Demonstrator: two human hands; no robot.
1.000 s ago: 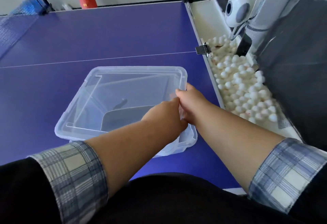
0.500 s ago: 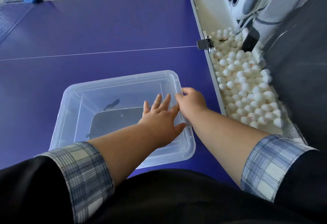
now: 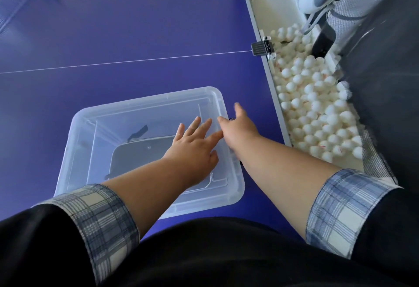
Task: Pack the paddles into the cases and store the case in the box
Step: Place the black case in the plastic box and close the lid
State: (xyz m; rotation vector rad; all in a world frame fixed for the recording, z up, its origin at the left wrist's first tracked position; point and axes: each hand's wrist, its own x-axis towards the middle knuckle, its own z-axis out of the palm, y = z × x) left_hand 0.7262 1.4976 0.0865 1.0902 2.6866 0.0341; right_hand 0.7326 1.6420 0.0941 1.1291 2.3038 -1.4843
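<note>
**First speaker:** From the head camera, looking down, where do we find the case?

**Second speaker:** We see the dark case [image 3: 140, 153] lying flat on the floor of the clear box [image 3: 74, 150], toward its near side. It shows through the translucent lid [image 3: 147, 109] that lies across the top.

**First speaker:** And the hands?

**Second speaker:** Our left hand [image 3: 195, 148] lies flat on the lid's right half, fingers straight and spread, holding nothing. Our right hand [image 3: 238, 130] reaches over the lid's right rim, fingers stretched out and loose. Motion blur keeps us from telling whether it touches the rim.

**First speaker:** How close are we to the edges?

**Second speaker:** The box sits on the purple table [image 3: 136, 26], near the front edge where we stand. A narrow strip of tabletop separates the box's right side from the table's right edge. A trough of white balls [image 3: 317, 105] runs alongside that edge, and a metal clip [image 3: 260, 48] grips it farther away.

**First speaker:** What room do we have to move?

**Second speaker:** Purple tabletop stretches to the left of the box and beyond it, past the white line [image 3: 113, 62], which runs well apart from the lid's far rim.
</note>
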